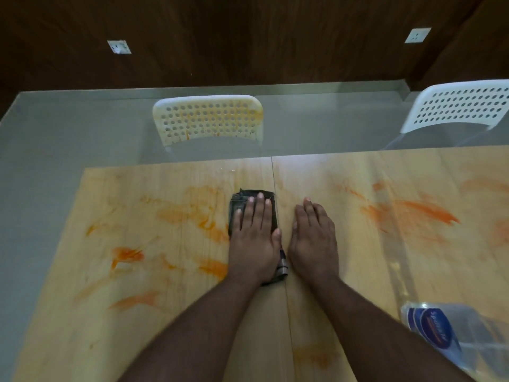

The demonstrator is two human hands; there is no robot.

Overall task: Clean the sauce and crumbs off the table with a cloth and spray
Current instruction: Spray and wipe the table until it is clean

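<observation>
1. The left hand lies flat on a dark folded cloth, fingers straight and together, pressing it onto the wooden table. It grips nothing.
2. The cloth sits near the table's middle, just left of the seam between the two tabletop panels. Its far edge shows beyond the fingertips, and a corner shows at the wrist.
3. The right hand rests palm-down on the bare tabletop just right of the seam, fingers straight and close together, holding nothing.
4. Orange sauce smears cover the table left of the cloth; more streaks lie far right.
5. A clear plastic bottle with a blue label stands at the near right edge.
6. Beyond the far edge stand a sauce-stained white chair and a clean white chair to its right.
</observation>
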